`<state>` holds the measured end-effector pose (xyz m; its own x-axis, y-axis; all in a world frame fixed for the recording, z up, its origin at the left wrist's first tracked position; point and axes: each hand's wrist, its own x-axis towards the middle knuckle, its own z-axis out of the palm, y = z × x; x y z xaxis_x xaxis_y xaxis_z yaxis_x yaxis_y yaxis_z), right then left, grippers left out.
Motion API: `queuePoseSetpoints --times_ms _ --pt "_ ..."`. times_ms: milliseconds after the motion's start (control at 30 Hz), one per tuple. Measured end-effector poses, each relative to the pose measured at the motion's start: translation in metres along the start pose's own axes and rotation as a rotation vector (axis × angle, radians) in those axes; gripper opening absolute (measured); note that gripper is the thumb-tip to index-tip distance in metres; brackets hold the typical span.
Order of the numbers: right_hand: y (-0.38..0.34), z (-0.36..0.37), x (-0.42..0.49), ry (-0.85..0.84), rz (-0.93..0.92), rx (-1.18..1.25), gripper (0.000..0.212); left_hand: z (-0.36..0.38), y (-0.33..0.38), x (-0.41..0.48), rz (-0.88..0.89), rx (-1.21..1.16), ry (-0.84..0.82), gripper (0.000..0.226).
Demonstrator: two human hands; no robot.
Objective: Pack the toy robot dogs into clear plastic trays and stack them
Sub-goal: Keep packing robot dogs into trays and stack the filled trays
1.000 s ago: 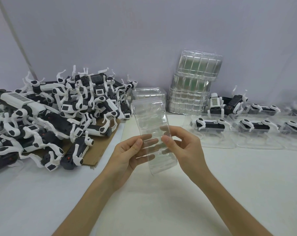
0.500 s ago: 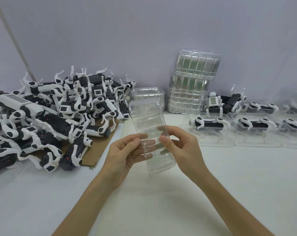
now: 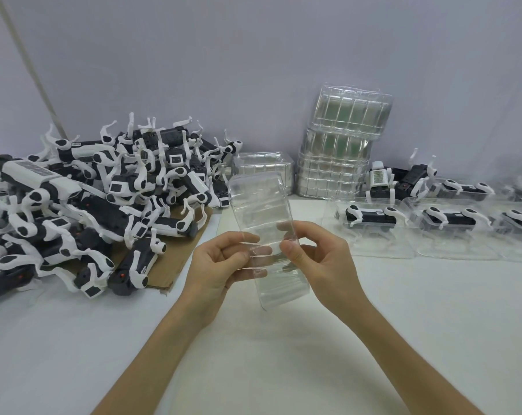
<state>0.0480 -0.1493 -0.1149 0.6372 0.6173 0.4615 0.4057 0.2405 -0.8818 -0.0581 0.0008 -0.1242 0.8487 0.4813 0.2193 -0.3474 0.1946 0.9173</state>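
I hold an empty clear plastic tray (image 3: 261,211) lengthwise above the white table, its far end tilted up and away. My left hand (image 3: 220,265) pinches its left edge between thumb and fingers. My right hand (image 3: 322,262) pinches the right edge, thumb on top. A heap of black-and-white toy robot dogs (image 3: 104,190) lies on the left, partly on brown cardboard (image 3: 170,259). Packed trays with dogs (image 3: 370,220) lie in a row on the right.
A tall stack of empty clear trays (image 3: 343,145) stands against the back wall, with a shorter stack (image 3: 265,166) beside it. Two loose dogs (image 3: 397,181) sit behind the packed row. White table surface (image 3: 283,354) spreads in front of me.
The tray's far end has tipped slightly left and lower between my hands. My fingers have shifted a little along its edges. Everything else has stayed put.
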Motion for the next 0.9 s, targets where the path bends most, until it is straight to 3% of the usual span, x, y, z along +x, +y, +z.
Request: queuePoseSetpoints --times_ms 233,400,633,900 --pt "0.000 0.001 -0.002 0.016 0.004 0.008 0.021 0.001 0.001 -0.001 0.033 0.034 0.009 0.030" --pt "0.000 0.003 -0.001 0.051 -0.007 -0.021 0.023 0.002 -0.003 0.002 0.080 0.096 0.081 0.052" --pt "-0.003 0.000 0.003 0.096 0.001 -0.016 0.025 0.000 -0.003 0.006 0.096 0.117 0.135 0.037" --pt "0.005 0.007 -0.004 0.027 -0.005 -0.074 0.022 -0.008 -0.002 0.002 0.066 0.110 0.050 0.021"
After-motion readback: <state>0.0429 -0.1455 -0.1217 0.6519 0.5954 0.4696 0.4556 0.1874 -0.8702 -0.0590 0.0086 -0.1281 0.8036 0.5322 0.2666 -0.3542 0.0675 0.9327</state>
